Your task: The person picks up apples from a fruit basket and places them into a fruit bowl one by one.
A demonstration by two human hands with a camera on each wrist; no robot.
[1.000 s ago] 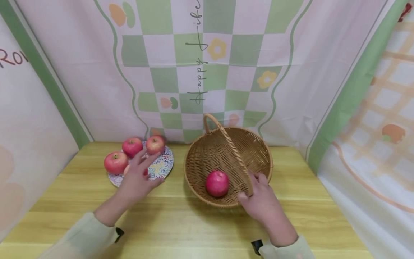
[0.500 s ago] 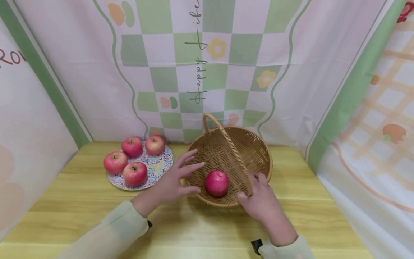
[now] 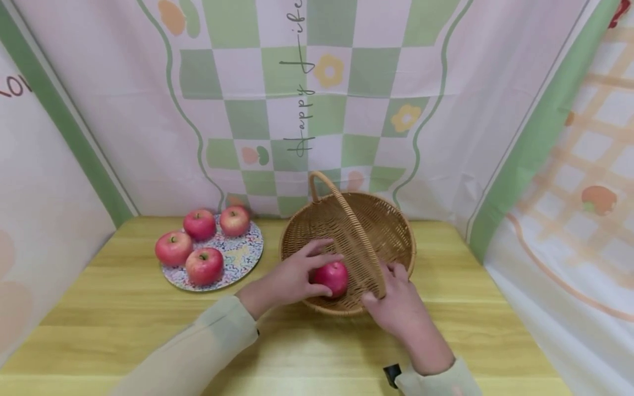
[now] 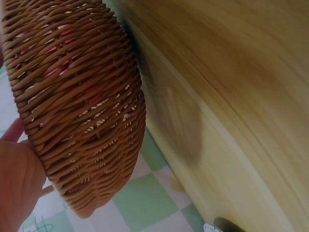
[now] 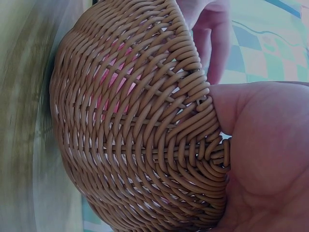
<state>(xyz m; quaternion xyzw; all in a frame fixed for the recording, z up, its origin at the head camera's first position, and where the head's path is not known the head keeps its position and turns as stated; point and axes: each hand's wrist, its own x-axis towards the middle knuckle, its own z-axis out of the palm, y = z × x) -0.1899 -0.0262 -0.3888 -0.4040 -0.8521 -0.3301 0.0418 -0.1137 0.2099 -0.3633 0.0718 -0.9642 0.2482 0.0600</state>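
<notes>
My left hand [image 3: 292, 278] reaches over the near left rim of a brown wicker basket [image 3: 376, 220], thumb and fingers around a red apple [image 3: 337, 278] inside. Those fingertips are mostly hidden behind the wickerwork in the left wrist view, where the apple [image 4: 67, 36] shows red through the weave. With my right hand [image 3: 401, 305] I grip the basket at its front right, where the arched handle [image 3: 349, 212] meets the rim. The right wrist view has that thumb [image 5: 229, 104] against the rim. The basket leans, its mouth facing up.
To the left, a round patterned plate [image 3: 242, 256] carries several red apples [image 3: 205, 266]. The wooden table [image 3: 297, 352] reaches back to a green and white checked cloth [image 3: 327, 121], with more printed cloth at both sides.
My left hand has moved right from above the plate, past the basket's rim, to the apple inside. The right hand keeps its grip, and the plate's apples have stayed put.
</notes>
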